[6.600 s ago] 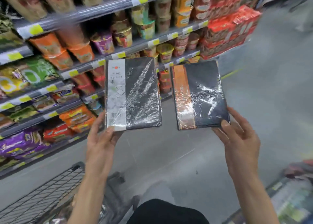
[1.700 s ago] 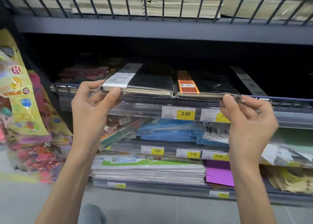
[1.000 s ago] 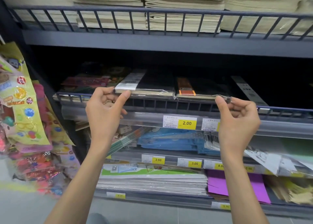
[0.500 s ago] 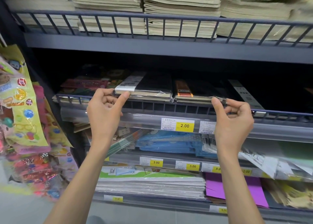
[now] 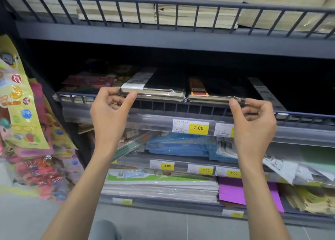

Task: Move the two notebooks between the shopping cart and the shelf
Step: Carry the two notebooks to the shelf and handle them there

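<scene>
Shelf (image 5: pixel 308 115) now seems to carry both, lower than a moment ago. Your left hand (image 5: pixel 110 112) still pinches the white-banded notebook (image 5: pixel 163 82) by its corner, and your right hand (image 5: pixel 253 120) pinches the orange-banded notebook (image 5: pixel 215 89) beside it. Only letting go remains.

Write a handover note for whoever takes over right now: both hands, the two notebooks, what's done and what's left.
Left hand: grip pinches the near left corner of the white-banded notebook.
Right hand: grip pinches the near right corner of the orange-banded notebook.
Notebooks: flat, side by side, touching, on the shelf above the 2.00 price tag, near edges at its front rail.
Done: both brought onto the shelf.
Left: probably nudge them in and let go.
</scene>
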The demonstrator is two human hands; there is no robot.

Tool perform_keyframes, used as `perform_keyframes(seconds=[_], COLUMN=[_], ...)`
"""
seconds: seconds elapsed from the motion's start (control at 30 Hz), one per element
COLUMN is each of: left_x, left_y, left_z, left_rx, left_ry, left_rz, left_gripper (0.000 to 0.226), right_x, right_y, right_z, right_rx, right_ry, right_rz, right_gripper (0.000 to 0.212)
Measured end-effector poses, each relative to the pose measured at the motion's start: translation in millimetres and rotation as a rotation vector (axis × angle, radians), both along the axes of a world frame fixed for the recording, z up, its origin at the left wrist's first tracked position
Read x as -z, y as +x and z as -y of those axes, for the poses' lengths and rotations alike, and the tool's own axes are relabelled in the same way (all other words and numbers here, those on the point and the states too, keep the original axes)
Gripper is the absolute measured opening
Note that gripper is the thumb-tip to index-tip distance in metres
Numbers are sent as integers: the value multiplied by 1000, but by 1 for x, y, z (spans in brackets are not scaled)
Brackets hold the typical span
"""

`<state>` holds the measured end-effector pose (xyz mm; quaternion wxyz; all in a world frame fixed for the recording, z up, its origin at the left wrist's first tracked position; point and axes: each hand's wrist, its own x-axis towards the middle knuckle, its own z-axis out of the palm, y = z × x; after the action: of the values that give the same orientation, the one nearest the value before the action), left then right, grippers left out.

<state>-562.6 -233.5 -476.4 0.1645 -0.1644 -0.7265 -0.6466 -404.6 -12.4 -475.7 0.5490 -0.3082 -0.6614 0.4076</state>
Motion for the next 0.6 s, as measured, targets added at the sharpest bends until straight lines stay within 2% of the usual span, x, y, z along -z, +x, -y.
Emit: perform_keyframes(seconds=[0.13, 0.23, 0.33, 0.43, 0.6], left_x=[-7, -14, -21, -31, -63], left_y=[2, 4, 10, 19, 34], left_z=[4, 7, 9, 16, 42], left_rx=[-7, -12, -23, -71, -23], left_ry=[-66, -137, -238, -424, -677], left_rz=[45, 84, 77, 86, 99], left_gripper=[40, 34, 27, 32, 38], right_x=[-5, -12, -22, -34, -70], right_y=[3, 7, 12, 18, 30], right_z=[2, 7, 18, 29, 39], right_rx=[22, 46, 51, 31, -28], right_ry=[-16, 1, 46, 90, 201], right_rz=[66, 191, 372, 574, 949], right_gripper=[32, 36, 42, 46, 39])
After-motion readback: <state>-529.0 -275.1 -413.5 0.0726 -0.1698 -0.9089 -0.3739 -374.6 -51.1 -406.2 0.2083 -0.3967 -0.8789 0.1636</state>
